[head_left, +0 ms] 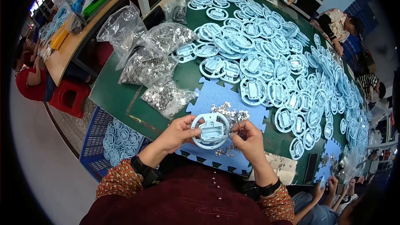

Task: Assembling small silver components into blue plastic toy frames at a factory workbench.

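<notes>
My left hand (181,134) grips the left rim of a light blue toy steering wheel (210,131), its thumb on the face near the rectangular recess in the hub. The wheel is held above a blue foam mat (211,93). My right hand (247,138) is closed at the wheel's right rim, pinching a thin dark tool (238,126) that looks like tweezers; whether its fingertips also hold a small part is too small to tell. Small silvery metal pieces (228,111) lie loose on the mat just beyond the wheel, with more close to its lower edge.
Many light blue wheels (252,64) cover the green table (109,84) ahead and right. Clear bags of metal parts (150,67) stand left. A blue crate (92,158) of wheels sits lower left. A phone (311,167) and cardboard (280,169) lie right. Other people work around the table.
</notes>
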{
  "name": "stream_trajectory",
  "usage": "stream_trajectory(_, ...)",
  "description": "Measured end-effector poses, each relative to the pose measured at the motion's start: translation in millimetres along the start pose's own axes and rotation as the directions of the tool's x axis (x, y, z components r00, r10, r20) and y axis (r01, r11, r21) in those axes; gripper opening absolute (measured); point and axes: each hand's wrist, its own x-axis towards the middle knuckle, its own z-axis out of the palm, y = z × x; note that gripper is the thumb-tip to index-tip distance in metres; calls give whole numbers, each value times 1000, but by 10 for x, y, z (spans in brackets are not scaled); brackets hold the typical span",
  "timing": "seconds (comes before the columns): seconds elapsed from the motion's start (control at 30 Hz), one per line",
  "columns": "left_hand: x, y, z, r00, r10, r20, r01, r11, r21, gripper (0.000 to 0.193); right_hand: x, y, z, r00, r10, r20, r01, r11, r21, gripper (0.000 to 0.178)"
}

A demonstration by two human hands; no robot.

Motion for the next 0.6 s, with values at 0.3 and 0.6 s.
stream_trajectory(0.3,-22,-19,142,996,55,75,-62,995,83,46,-151,-180,50,980,-196,46,201,963,-180,23)
stream_trajectory(0.6,242,-37,209,998,21,60,-38,952,305,26,-176,-354,94,938,-273,213,313,933,-180,23)
